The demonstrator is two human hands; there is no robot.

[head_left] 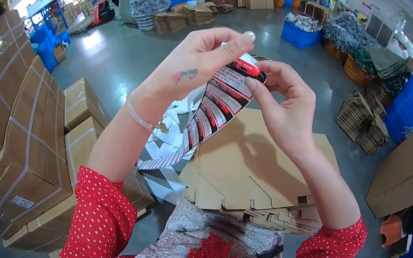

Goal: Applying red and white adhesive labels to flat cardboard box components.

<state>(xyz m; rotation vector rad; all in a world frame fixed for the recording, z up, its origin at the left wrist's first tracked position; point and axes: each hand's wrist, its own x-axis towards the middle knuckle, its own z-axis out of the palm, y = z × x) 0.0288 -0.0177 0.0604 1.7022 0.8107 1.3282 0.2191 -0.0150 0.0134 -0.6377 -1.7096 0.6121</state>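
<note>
Label strip (pixel 224 95), top btwn L hand (pixel 195 60) & R hand (pixel 287 106)

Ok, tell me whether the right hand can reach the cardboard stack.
Probably yes: the cardboard stack lies uncovered below the right hand, though its fingers are at the label strip.

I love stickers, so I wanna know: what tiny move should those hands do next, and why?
Maybe the right hand should gently lift the edge of the top label. Its thumb and finger are right at that edge, and the left hand is close by the upper end, while more labels hang below on the label strip.
</note>
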